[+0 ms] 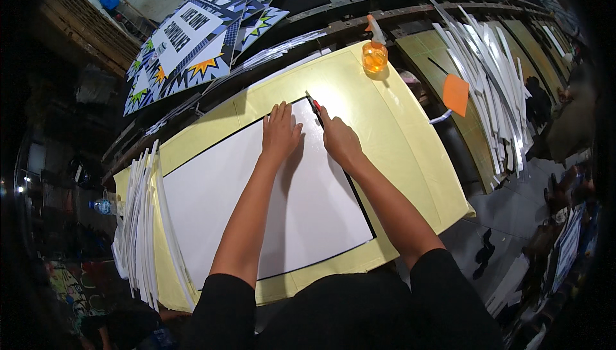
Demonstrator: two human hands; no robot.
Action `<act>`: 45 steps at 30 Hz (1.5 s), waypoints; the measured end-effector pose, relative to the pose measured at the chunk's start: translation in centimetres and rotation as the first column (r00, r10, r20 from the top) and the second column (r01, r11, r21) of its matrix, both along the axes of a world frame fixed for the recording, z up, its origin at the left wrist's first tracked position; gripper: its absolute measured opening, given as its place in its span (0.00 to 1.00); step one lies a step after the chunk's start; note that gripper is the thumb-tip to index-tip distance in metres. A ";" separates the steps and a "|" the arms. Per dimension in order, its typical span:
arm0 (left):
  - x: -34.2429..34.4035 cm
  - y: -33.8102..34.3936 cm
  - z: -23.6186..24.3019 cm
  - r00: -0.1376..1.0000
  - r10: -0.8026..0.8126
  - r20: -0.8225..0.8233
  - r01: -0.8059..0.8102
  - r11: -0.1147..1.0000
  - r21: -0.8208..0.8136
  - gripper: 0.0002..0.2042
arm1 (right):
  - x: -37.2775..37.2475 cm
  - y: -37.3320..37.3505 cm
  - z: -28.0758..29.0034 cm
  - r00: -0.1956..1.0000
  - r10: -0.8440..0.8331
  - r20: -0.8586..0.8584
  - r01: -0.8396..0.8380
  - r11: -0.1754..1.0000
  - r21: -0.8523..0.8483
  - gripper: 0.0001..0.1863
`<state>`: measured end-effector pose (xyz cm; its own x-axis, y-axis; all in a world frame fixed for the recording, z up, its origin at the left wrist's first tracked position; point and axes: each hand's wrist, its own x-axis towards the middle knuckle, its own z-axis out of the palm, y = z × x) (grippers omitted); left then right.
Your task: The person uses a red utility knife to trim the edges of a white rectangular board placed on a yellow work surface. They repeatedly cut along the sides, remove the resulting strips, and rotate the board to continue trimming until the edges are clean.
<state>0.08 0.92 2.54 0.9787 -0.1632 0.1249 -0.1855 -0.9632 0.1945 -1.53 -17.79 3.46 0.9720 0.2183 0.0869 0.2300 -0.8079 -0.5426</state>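
One white board (314, 205) with black edges lies on a yellow-covered table (414, 170). The person's left hand (281, 133) rests palm down near the board's twelve-o'clock edge, fingers extended, gripping nothing. The right hand (341, 139) is closed around a red-and-black cutter (316, 105) at the board's one-o'clock corner. Farther out, also toward one o'clock, stands a spray bottle (375, 58) of orange liquid; long white strips (142, 221) lie bunched at eight o'clock.

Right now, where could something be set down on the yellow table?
Widest bare patch: yellow table between right forearm, spray bottle and right edge. A narrower one runs along the far side of the white board. Crowded: left end, under white strips; board's far corner, with left hand, right hand, red tool.
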 end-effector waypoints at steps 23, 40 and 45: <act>3.2 -0.4 -3.8 1.000 -0.020 0.025 0.021 0.999 -0.050 0.29 | 0.8 0.7 -0.7 0.998 0.064 0.014 -0.062 0.994 -0.091 0.29; 3.1 -0.4 -3.4 1.000 -0.001 0.010 0.002 0.997 -0.080 0.30 | -0.1 1.0 0.5 0.997 0.072 -0.008 -0.072 0.991 -0.116 0.31; 3.0 -0.5 -3.2 1.000 -0.010 0.025 0.013 0.994 -0.107 0.30 | 0.1 1.0 -1.0 0.999 0.052 -0.001 -0.052 0.991 -0.122 0.31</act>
<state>3.09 0.40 -0.70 0.9732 -0.1592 0.1660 -0.2026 -0.9348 0.2916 -1.38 -16.79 2.51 0.9588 0.2779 0.0581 0.2745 -0.8551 -0.4399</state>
